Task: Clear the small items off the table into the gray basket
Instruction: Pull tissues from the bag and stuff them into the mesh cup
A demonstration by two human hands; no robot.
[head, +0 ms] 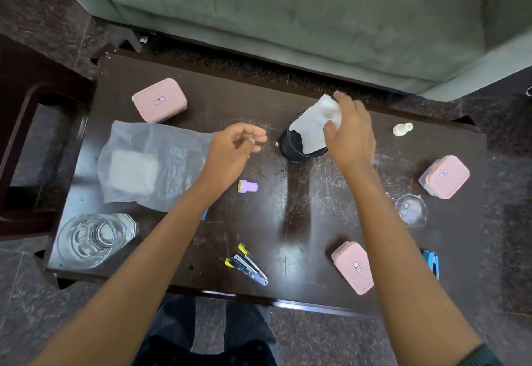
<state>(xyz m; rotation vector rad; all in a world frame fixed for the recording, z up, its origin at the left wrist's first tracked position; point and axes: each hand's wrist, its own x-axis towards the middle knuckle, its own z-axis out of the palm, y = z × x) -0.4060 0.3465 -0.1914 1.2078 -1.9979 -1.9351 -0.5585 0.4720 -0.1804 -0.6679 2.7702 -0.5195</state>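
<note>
At the left, by the drinking glass [92, 239] and plastic bag [144, 164], your left hand [233, 149] hovers loosely curled and seems to hold nothing. The purple cap [247, 186] and stapler [247, 265] wait just below it. At center, your right hand [351, 132] grips the white tissue [313, 123], half over the rim of the gray basket [290, 146], so I judge the drop is in hand. Next, let go, then reach for the small white bottle [402, 129] on the right. The dark table [288, 207] is scratched, and a green sofa [288, 20] stands beyond it.
</note>
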